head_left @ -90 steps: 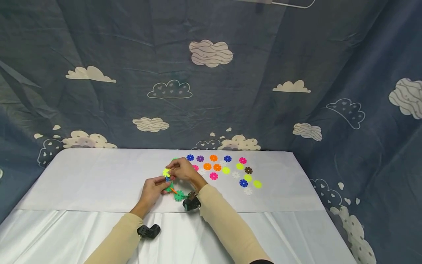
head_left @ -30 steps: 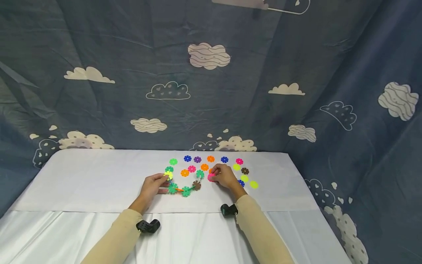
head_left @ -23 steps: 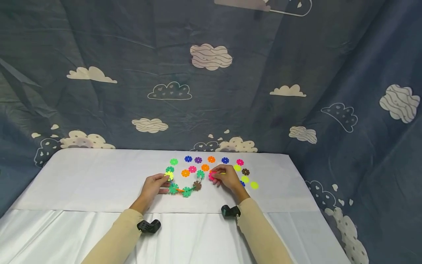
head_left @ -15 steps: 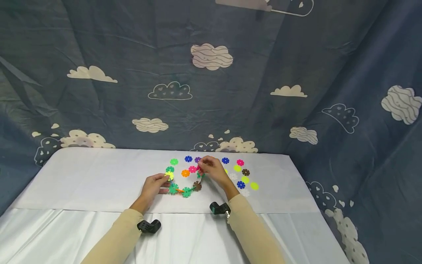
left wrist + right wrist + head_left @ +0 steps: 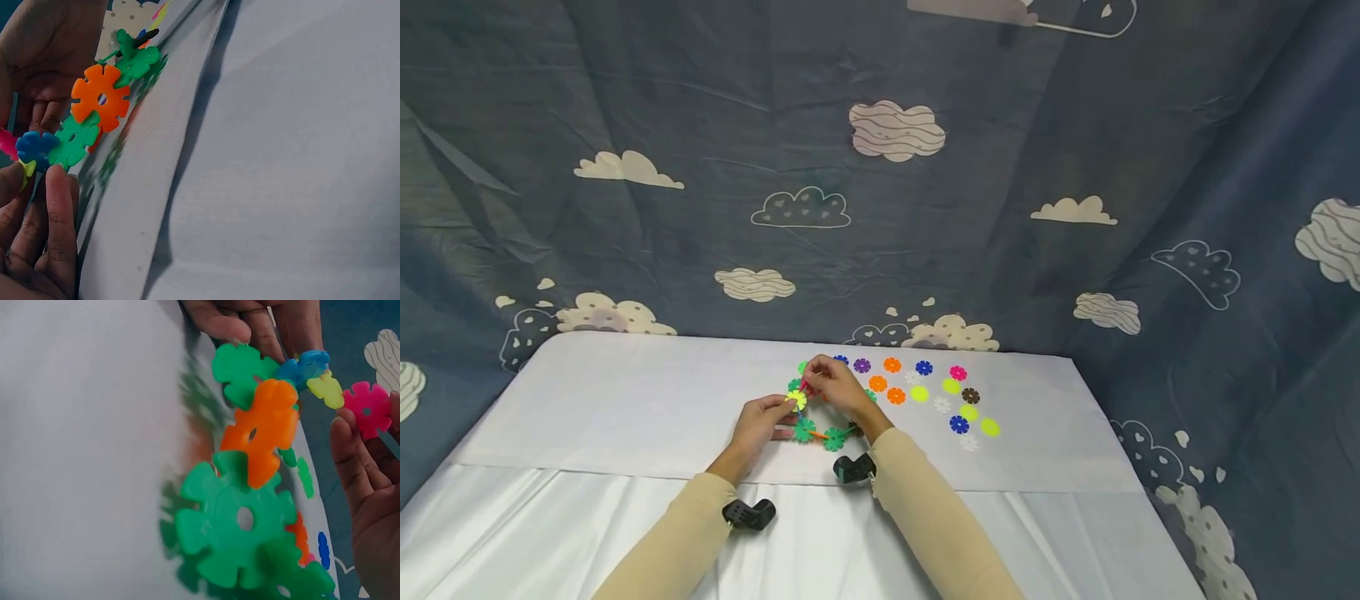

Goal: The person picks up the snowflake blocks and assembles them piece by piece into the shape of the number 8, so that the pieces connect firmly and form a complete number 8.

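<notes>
A chain of slotted plastic snowflake discs is raised at its left end, with green (image 5: 244, 519), orange (image 5: 100, 99), blue (image 5: 37, 149) and yellow (image 5: 796, 400) discs joined edge to edge. My left hand (image 5: 762, 425) pinches the chain at the yellow disc. Between thumb and fingers, my right hand (image 5: 841, 390) holds a pink snowflake disc (image 5: 367, 410). In the right wrist view the pink disc's edge is right at the yellow disc's edge. My right hand and wrist partly hide the chain's right end in the head view.
Loose snowflake discs lie on the white tabletop (image 5: 625, 408), among them a purple disc (image 5: 862, 366), an orange disc (image 5: 896, 396), a dark brown disc (image 5: 971, 396) and several yellow and white ones. A dark cloud-print curtain (image 5: 820, 267) hangs behind the table.
My right hand has picked up the pink disc from right of the chain and carried it left to the yellow disc. My left hand keeps its hold.
</notes>
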Available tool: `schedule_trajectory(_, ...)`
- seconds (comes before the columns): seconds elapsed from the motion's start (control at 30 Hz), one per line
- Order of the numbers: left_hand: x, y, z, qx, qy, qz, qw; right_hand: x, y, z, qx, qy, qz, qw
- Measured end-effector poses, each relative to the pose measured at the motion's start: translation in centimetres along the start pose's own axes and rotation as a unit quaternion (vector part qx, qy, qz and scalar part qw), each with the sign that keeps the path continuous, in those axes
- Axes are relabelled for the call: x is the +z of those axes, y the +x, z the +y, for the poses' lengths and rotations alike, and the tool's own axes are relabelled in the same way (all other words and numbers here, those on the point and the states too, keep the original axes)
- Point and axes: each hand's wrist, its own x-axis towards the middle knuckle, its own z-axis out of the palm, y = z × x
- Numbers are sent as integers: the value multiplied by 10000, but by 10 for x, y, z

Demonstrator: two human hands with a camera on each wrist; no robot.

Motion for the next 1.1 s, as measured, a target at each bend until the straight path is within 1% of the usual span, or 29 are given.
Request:
schedule_trajectory(0.1, 1, 0, 0, 18, 24, 16, 10000, 0, 0, 1, -27, -66, 33, 10000)
schedule_trajectory(0.27, 1, -1, 1, 40, -22, 21, 10000, 1, 1, 2, -126, -141, -33, 9998)
schedule_trajectory(0.33, 1, -1, 1, 9, -21, 40, 10000, 1, 1, 2, -43, -97, -7, 9999)
schedule_trajectory(0.5, 2, 0, 0, 1, 5, 78, 10000, 3, -1, 2, 173, 0, 337, 9993)
schedule_trajectory(0.57, 2, -1, 0, 27, -15, 108, 9999, 3, -3, 2, 187, -10, 488, 9986)
schedule_trajectory(0.63, 3, -1, -1, 12, 17, 163, 9999, 4, -9, -6, 226, -65, 589, 9980)
schedule_trajectory(0.67, 4, -1, -1, 10, 34, 210, 9998, 4, -10, -6, 231, -44, 632, 9977)
schedule_trajectory(0.8, 7, -1, -3, 5, 102, 427, 9990, 8, -13, -3, 179, -7, 934, 9955)
schedule_trajectory(0.87, 8, -2, -4, 48, 62, 528, 9986, 9, -10, 6, 99, 80, 1100, 9939)
schedule_trajectory(0.93, 9, -3, -3, 69, 24, 600, 9982, 10, -10, 8, 33, 79, 1223, 9925)
schedule_trajectory(1.0, 9, -4, -2, 73, 6, 652, 9978, 11, -9, 9, -61, -12, 1261, 9920)
schedule_trajectory(1.1, 10, -6, -1, 54, 13, 711, 9975, 13, -9, 8, -76, -130, 1262, 9919)
